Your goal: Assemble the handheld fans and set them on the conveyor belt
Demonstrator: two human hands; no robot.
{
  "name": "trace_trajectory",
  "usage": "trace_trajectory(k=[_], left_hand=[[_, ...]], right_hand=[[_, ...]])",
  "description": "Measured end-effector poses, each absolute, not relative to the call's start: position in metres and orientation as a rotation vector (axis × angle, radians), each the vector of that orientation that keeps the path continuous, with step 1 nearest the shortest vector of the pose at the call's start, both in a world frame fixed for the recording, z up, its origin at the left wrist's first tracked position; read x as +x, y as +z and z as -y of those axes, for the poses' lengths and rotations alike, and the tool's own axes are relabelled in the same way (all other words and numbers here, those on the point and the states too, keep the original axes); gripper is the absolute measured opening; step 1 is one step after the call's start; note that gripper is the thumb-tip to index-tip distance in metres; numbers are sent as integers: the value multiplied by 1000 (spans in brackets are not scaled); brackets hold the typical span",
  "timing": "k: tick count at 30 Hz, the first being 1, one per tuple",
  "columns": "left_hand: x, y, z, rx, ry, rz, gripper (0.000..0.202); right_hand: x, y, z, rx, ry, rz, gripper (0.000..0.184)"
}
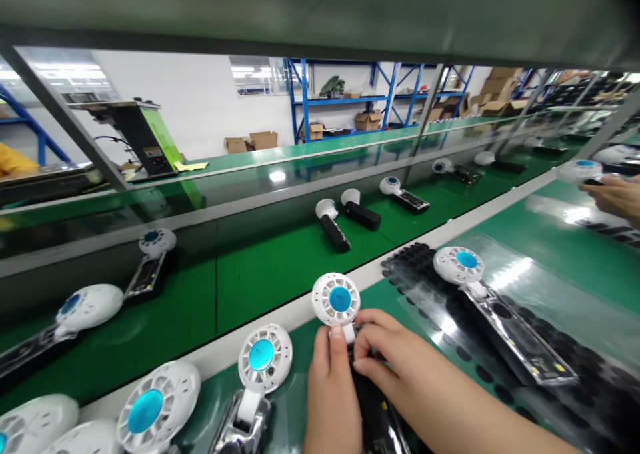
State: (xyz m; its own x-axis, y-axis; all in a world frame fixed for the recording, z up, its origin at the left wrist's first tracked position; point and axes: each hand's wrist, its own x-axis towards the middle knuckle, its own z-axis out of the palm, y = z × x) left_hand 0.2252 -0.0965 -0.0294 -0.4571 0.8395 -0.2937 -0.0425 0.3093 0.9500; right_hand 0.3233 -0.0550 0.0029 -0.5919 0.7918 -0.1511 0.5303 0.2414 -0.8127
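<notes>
Both my hands are on one handheld fan (pixel 336 291), which has a white vented round head with a blue disc in its middle and a black handle. My left hand (pixel 330 381) is closed around the neck side, its thumb pressed just below the head. My right hand (pixel 383 351) pinches at the neck from the other side, with fingers bent; what its fingertips touch is partly hidden. To the left lies another such fan (pixel 265 357) with its blue disc up. On the right, a fan (pixel 460 264) with a clear-covered handle rests on a sheet of black round pads (pixel 417 261).
Beyond the bench edge runs a green conveyor belt (pixel 270 267) carrying several spaced fans. More fans (pixel 160 404) crowd the lower left. Another person's hand (pixel 617 197) holds a fan at far right. A shelf (pixel 320 14) overhangs above; a black machine (pixel 145 137) stands across the belt.
</notes>
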Motion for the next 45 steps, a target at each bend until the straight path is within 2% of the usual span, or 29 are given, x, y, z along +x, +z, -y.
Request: trace_trajectory(k=[5,28,45], left_hand=[[225,-33,95,714,1232,-1717,35],[226,-31,96,687,1261,-1699,37],[226,-29,96,695,1230,-1719,34]], right_hand=[[325,3,50,-1220,1351,2202,18],[327,-14,62,-1245,1144,2226,16],[330,-14,63,-1212,1235,2172,14]])
